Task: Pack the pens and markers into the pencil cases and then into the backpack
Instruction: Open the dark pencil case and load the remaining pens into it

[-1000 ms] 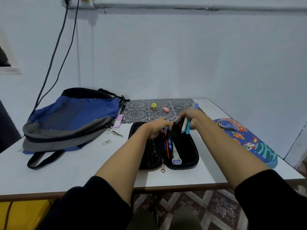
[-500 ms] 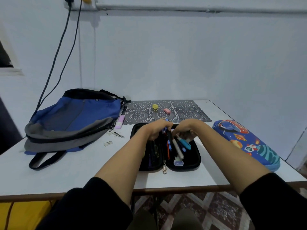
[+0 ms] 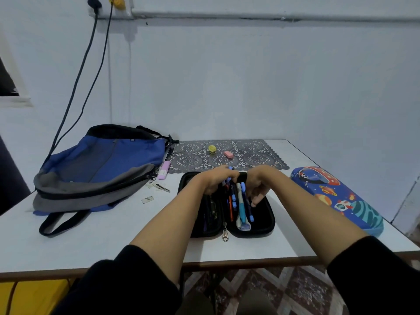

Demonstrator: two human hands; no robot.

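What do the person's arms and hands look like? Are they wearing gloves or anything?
No gloves! The left hand and the right hand are bare, and I can see no rings, watch or bracelets. The forearms are bare too. Higher up, each arm has a plain black sleeve, the left sleeve and the right sleeve, ending near the elbow.

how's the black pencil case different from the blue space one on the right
The black pencil case lies unzipped and spread open with pens showing inside; the blue space case is shut. The black pencil case is plain; the blue space case is printed with rockets and planets. The left hand and right hand are at the black pencil case; the blue space case lies untouched at the right. Both rest on the white table.
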